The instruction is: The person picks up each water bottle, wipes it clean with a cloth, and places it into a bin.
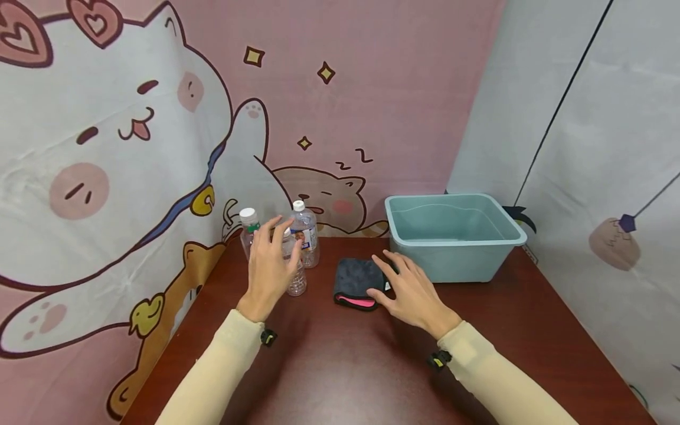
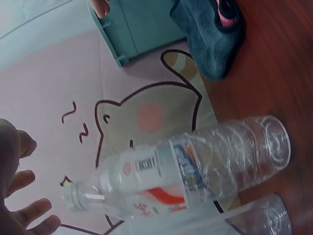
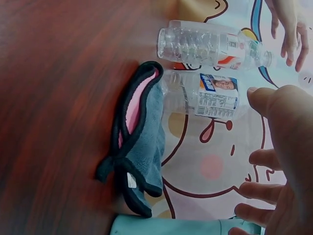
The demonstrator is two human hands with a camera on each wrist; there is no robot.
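My left hand [image 1: 268, 268], fingers spread and loosely bent, hovers at a small clear plastic bottle [image 1: 297, 284] and hides part of it. In the left wrist view that bottle [image 2: 146, 181] has a white cap and a white-and-orange label; the fingers stay apart from it. Behind stand a larger clear bottle [image 1: 310, 242] with a portrait label and a white-capped bottle [image 1: 247, 217] with a green band. My right hand [image 1: 414, 290], fingers apart, is over the right edge of a folded dark grey cloth [image 1: 357, 280] with pink lining and black trim. It holds nothing.
A light blue-green plastic bin [image 1: 451, 260] stands at the back right of the dark reddish-brown table [image 1: 340, 366], beyond my right hand. A pink cartoon-printed backdrop [image 1: 372, 88] rises behind and along the left side, with a whitish one [image 1: 574, 147] on the right.
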